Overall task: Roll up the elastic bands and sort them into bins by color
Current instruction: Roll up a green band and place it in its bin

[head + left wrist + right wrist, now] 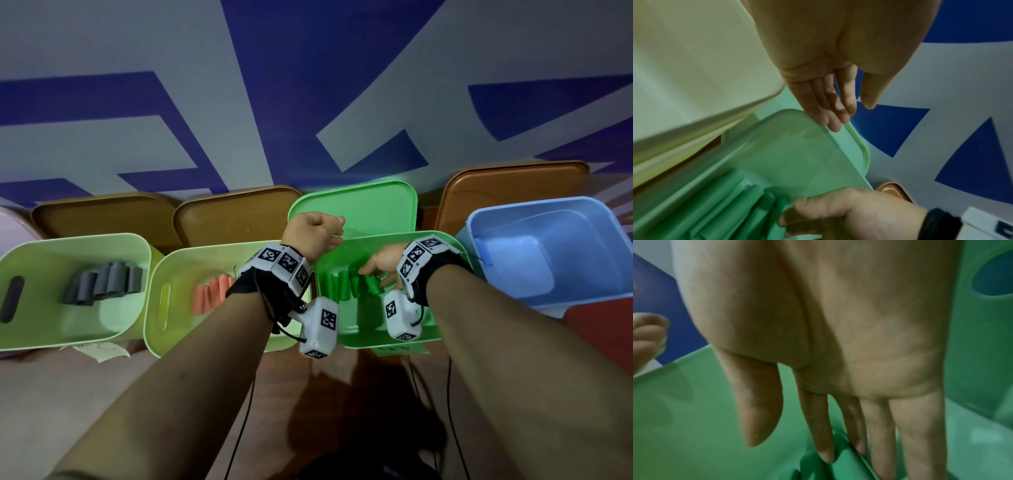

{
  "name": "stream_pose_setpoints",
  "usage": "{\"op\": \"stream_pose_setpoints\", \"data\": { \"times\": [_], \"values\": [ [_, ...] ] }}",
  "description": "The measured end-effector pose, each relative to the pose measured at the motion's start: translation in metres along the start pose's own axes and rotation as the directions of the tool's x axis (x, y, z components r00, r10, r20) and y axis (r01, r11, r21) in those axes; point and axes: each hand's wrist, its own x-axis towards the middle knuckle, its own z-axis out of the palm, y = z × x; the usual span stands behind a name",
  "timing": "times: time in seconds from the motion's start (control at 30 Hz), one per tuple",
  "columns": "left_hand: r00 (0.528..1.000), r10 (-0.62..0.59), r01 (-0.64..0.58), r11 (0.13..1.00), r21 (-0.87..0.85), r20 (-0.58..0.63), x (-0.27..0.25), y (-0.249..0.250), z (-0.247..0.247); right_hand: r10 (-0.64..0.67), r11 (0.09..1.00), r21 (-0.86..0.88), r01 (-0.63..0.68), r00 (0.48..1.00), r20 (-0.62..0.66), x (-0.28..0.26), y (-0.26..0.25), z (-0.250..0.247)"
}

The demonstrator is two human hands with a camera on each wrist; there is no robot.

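Several green rolls (346, 286), tightly wound

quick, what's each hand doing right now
Left hand: open, fingers straight, holding nothing.
Right hand: open, fingertips touching the green rolls in the green bin.

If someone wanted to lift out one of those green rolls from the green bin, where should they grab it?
Probably by its upper end, from above. The green rolls seem to stand packed side by side in the green bin, so their sides are crowded and only the tops are free. The right hand already reaches down with straight fingers touching them.
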Motion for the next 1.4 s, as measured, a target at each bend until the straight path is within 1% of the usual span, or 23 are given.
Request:
{"op": "stream_pose_setpoints", "data": {
  "times": [0.17, 0.47, 0.63, 0.83, 0.93, 1.03, 1.13, 1.23, 1.3, 1.4],
  "values": [
    [1.0, -0.007, 0.007, 1.0, -0.01, -0.005, 0.002, -0.001, -0.003, 0.009, 0.998, -0.06, -0.008, 1.0, 0.018, 0.003, -0.004, 0.002],
    [1.0, -0.019, 0.019, 1.0, -0.022, -0.01, 0.003, -0.002, -0.005, 0.027, 0.993, -0.112, -0.022, 0.999, 0.042, 0.008, -0.006, 0.002],
    [1.0, -0.025, 0.025, 0.999, -0.02, -0.007, 0.002, -0.001, -0.005, 0.012, 0.988, -0.156, -0.01, 1.0, 0.012, 0.007, -0.006, -0.002],
    [1.0, -0.022, 0.022, 1.0, -0.01, -0.015, -0.003, 0.0, -0.007, 0.007, 0.988, -0.154, -0.009, 1.0, -0.014, -0.003, -0.005, -0.006],
    [1.0, -0.015, 0.015, 1.0, -0.002, -0.024, -0.007, 0.001, -0.01, -0.014, 0.997, -0.071, 0.012, 1.0, -0.026, -0.014, -0.006, -0.009],
    [0.999, -0.011, 0.01, 1.0, -0.009, -0.051, -0.016, 0.005, -0.013, -0.032, 0.999, -0.029, 0.031, 0.999, -0.016, -0.033, -0.009, -0.011],
    [0.996, 0.008, -0.009, 1.0, -0.009, -0.086, -0.03, 0.009, -0.018, -0.071, 0.997, 0.02, 0.071, 0.997, 0.002, -0.054, -0.016, -0.011],
    [0.992, 0.052, -0.054, 0.998, -0.016, -0.115, -0.05, 0.015, -0.03, -0.142, 0.988, 0.062, 0.144, 0.989, -0.038, -0.072, -0.022, -0.006],
    [0.987, 0.081, -0.083, 0.996, -0.01, -0.136, -0.065, 0.019, -0.041, -0.232, 0.965, 0.097, 0.242, 0.967, -0.102, -0.083, -0.028, 0.0],
    [0.976, 0.126, -0.127, 0.992, 0.004, -0.18, -0.086, 0.024, -0.061, -0.375, 0.898, 0.169, 0.407, 0.907, -0.19, -0.104, -0.043, 0.015]
  ]
}}
